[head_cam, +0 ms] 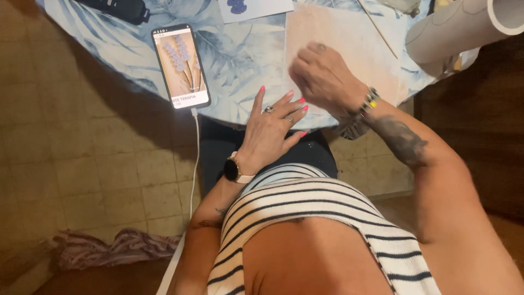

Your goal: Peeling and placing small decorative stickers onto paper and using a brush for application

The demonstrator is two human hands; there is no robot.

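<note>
The person is sitting at a table covered by a blue leaf-print cloth point(240, 60), and a pale pinkish sheet point(349, 49) is lying flat on it directly ahead of the torso. The right hand point(323, 76) is resting knuckles-up on the near left part of this sheet, fingers curled loosely under; whether the fingertips are pinching anything cannot be told, since the back of the hand is hiding them. The wrist is bending inward, with a beaded bracelet point(370, 101) showing, and the forearm is crossing in from the right.

The left hand point(273, 128) is lying at the near edge of the table, fingers spread and extended, holding nothing, fingertips just beside the sheet's lower left corner. This placement appears to be steadying the work area. A dark watch point(232, 169) is sitting on the left wrist.

A phone point(180, 65) is lying face-up to the left of both hands, screen lit with a picture of purple flower stems, seemingly positioned for reference. Its white cable point(195, 158) is hanging off the table edge. A thin stick point(377, 28) and a cardboard tube point(464, 24) are lying beyond the sheet.
</note>
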